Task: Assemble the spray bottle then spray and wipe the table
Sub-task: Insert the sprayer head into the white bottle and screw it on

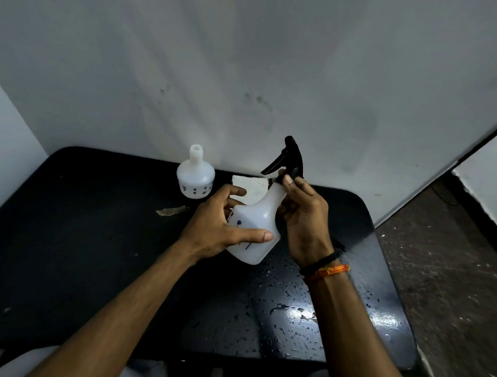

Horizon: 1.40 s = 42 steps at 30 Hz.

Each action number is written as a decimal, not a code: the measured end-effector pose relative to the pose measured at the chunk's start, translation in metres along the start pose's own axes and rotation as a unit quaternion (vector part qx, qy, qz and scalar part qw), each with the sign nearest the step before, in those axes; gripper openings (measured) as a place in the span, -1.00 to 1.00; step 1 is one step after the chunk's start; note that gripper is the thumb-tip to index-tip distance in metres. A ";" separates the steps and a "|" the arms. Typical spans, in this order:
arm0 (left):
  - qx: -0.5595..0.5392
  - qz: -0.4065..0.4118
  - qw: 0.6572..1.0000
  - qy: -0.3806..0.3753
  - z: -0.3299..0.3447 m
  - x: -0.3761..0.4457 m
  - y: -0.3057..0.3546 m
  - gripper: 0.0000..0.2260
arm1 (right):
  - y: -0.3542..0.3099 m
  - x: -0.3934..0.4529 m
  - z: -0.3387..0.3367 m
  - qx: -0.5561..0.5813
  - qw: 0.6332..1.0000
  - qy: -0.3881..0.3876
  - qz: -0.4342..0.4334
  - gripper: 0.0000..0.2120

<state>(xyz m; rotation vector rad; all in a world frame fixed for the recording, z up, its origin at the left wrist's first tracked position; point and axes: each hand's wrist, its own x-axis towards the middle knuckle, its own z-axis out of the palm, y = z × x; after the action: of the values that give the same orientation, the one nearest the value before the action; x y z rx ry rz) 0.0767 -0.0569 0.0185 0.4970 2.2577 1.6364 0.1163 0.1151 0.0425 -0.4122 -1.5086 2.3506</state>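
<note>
I hold a white translucent spray bottle [259, 217] tilted above the black table [84, 253], its neck pointing up and to the right. My left hand [218, 226] grips the bottle's body from the left. My right hand [302, 215] has its fingertips on the collar of the black trigger head [290, 158], which sits on the bottle's neck. A white folded cloth [250, 189] lies on the table behind the bottle, partly hidden by it.
A second white bottle [195, 175] without a head stands upright at the table's far edge. A brownish scrap [172, 211] lies left of my hands. Water droplets [293, 311] cover the table's near right part. A white wall rises right behind the table.
</note>
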 end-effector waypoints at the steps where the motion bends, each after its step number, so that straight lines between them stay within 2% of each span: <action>1: -0.001 0.000 1.000 0.001 -0.001 0.000 0.000 -0.11 | 0.000 0.000 -0.001 -0.001 1.000 -0.003 0.000 -0.84; 5: 0.002 0.004 1.000 0.000 -0.002 0.000 -0.002 -0.11 | -0.002 0.000 -0.002 0.000 1.000 -0.013 0.004 -0.75; 9: 0.008 0.010 1.000 -0.004 -0.003 0.001 -0.002 -0.10 | -0.003 0.001 -0.001 -0.022 1.000 0.004 -0.002 -0.90; 16: 0.034 0.004 0.999 -0.040 -0.007 0.001 -0.002 -0.11 | -0.009 0.001 -0.005 -0.009 1.000 0.020 -0.002 -0.96; 20: 0.089 0.003 0.993 -0.082 -0.012 0.001 -0.004 -0.14 | -0.018 0.007 -0.015 0.036 0.996 0.079 -0.001 -0.98; 23: 0.148 0.001 0.980 -0.132 -0.025 0.002 -0.006 -0.10 | -0.021 0.009 -0.024 0.039 0.991 0.129 0.014 -0.95; 26: 0.158 -0.006 0.974 -0.162 -0.040 0.003 -0.006 -0.08 | -0.024 0.010 -0.031 0.036 0.979 0.195 0.041 -0.90; 29: 0.147 -0.011 0.975 -0.164 -0.056 0.004 -0.008 -0.07 | -0.028 0.010 -0.037 0.050 0.964 0.255 0.058 -0.83; 32: 0.135 -0.019 0.980 -0.146 -0.063 0.005 -0.012 -0.04 | -0.033 0.009 -0.042 0.060 0.954 0.284 0.069 -0.79; 35: 0.127 -0.023 0.982 -0.135 -0.061 0.005 -0.015 -0.01 | -0.037 0.008 -0.042 0.073 0.949 0.294 0.085 -0.79; 39: 0.127 -0.036 0.983 -0.128 -0.059 0.007 -0.022 0.01 | -0.039 0.008 -0.046 0.103 0.943 0.295 0.117 -0.61; 42: 0.142 -0.041 0.981 -0.124 -0.057 0.008 -0.027 0.03 | -0.041 0.007 -0.049 0.116 0.944 0.267 0.152 -0.65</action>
<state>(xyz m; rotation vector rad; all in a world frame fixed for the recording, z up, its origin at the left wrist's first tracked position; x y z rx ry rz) 0.0417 -0.1092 0.0099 0.6295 2.2946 1.1469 0.1341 0.1740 0.0599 -1.1798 -0.9564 2.3226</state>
